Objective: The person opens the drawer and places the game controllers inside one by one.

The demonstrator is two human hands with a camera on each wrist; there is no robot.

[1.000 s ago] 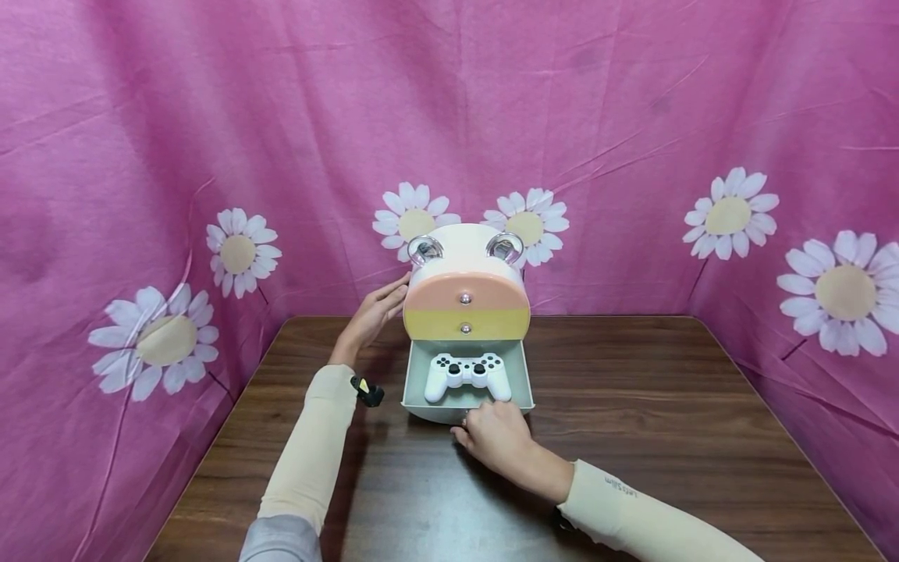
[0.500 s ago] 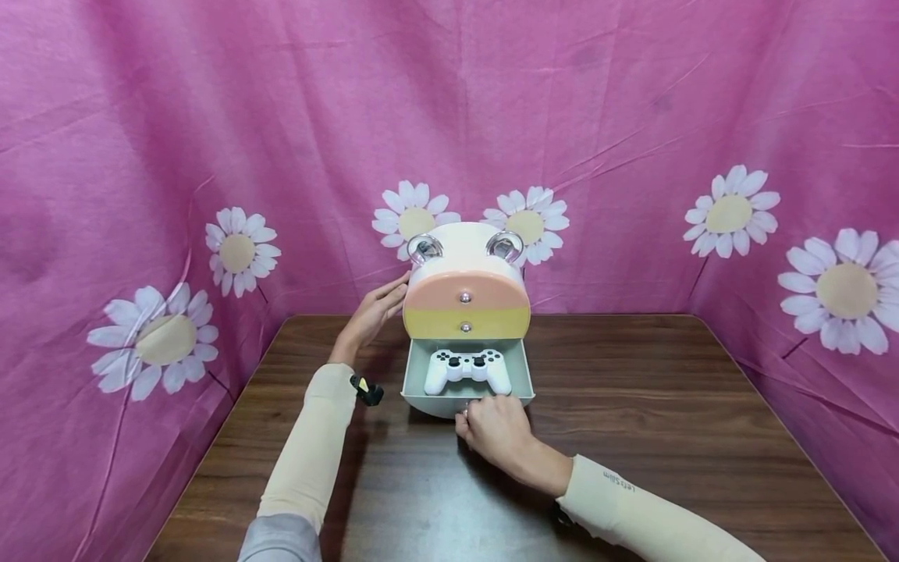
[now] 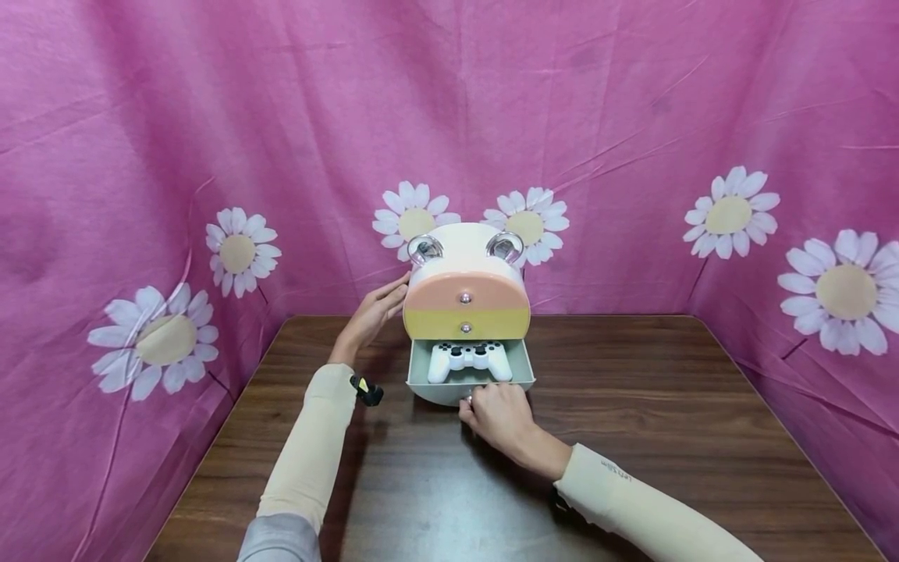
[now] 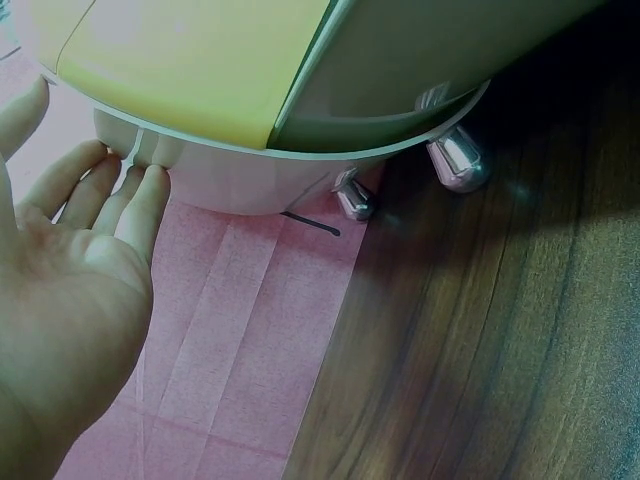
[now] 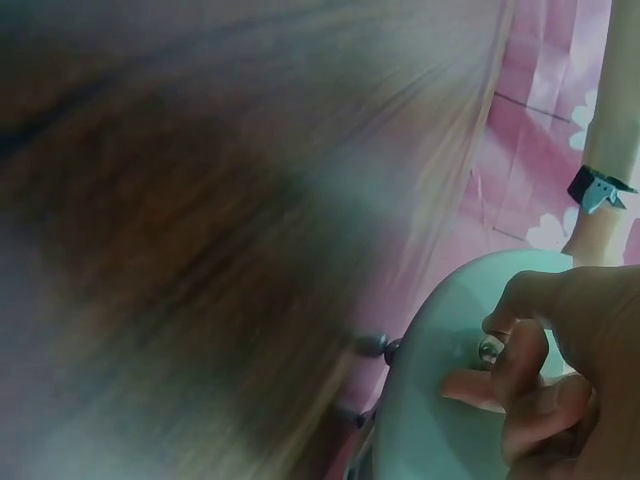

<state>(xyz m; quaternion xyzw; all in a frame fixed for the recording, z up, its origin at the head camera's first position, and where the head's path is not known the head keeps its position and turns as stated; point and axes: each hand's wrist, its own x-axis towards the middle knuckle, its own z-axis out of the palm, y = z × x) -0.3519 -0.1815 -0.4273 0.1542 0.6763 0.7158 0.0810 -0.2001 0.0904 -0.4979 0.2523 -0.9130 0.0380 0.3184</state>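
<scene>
A small rounded storage cabinet (image 3: pixel 463 250) stands mid-table, its pink top drawer (image 3: pixel 435 293) and yellow middle drawer (image 3: pixel 435 322) closed. The pale green bottom drawer (image 3: pixel 431 393) sticks partly out, with a white game controller (image 3: pixel 469 361) lying inside. My right hand (image 3: pixel 501 417) is at that drawer's front, thumb and fingers curled about its small silver knob (image 5: pixel 490 350). On the cabinet's left side, my left hand (image 3: pixel 371 320) reaches up with fairly straight fingers; its fingertips (image 4: pixel 155 180) rest against the cabinet's outer wall in the left wrist view.
The cabinet stands on short metal legs (image 4: pixel 458 165) on a brown wooden table (image 3: pixel 646 406). A pink curtain (image 3: pixel 604 101) with daisies surrounds the table's back and sides. Black wrist cameras, one of them the left wrist camera (image 3: pixel 367 391), are strapped to both arms.
The green drawer has slid inward toward the cabinet, carrying the controller, whose top edge now sits nearer the yellow drawer. My right hand has moved forward with it; the left hand has stayed put.
</scene>
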